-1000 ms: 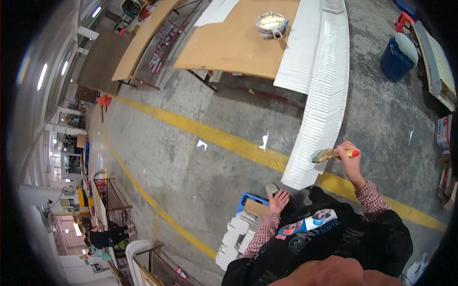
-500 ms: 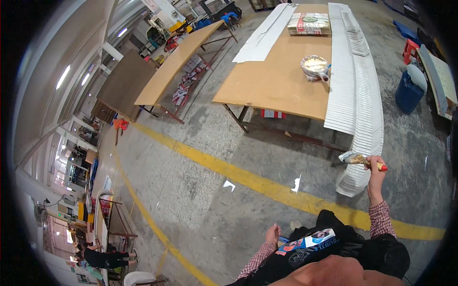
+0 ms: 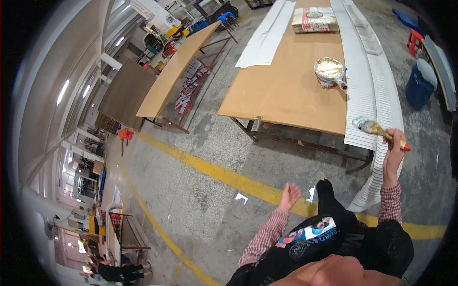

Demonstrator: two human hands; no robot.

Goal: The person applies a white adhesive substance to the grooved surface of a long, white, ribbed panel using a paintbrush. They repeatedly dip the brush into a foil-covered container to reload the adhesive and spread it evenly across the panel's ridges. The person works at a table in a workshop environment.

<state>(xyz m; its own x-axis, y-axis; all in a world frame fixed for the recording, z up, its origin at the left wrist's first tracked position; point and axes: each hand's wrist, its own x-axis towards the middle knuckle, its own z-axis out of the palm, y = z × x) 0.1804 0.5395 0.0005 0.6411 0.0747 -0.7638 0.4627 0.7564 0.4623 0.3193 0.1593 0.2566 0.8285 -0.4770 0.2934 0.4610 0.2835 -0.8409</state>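
My right hand (image 3: 393, 150) grips a paintbrush (image 3: 377, 129) by its handle, whose end is red. The brush's pale, coated bristles point left, over the near end of the ribbed white sheets (image 3: 361, 128) along the table's right edge. My left hand (image 3: 289, 196) is in the air in front of me, fingers apart, holding nothing. A round tub (image 3: 329, 70) of cream-coloured paste stands on the brown tabletop (image 3: 276, 97), a handle sticking out toward its near right. Farther back, a bundled stack of printed sheets (image 3: 315, 20) rests on the same table.
White sheets (image 3: 266, 35) lie along the table's left side. To the left stands a second long table (image 3: 183, 64). A blue barrel (image 3: 420, 88) and a red stool (image 3: 415, 42) are at right. Paper scraps (image 3: 242, 198) lie by the yellow floor line (image 3: 224, 175). Another person (image 3: 119, 272) is far left.
I have come closer to the table. My right hand has risen with the paintbrush, now over the white sheets' near end. My left hand has moved up and forward, its fingers spreading.
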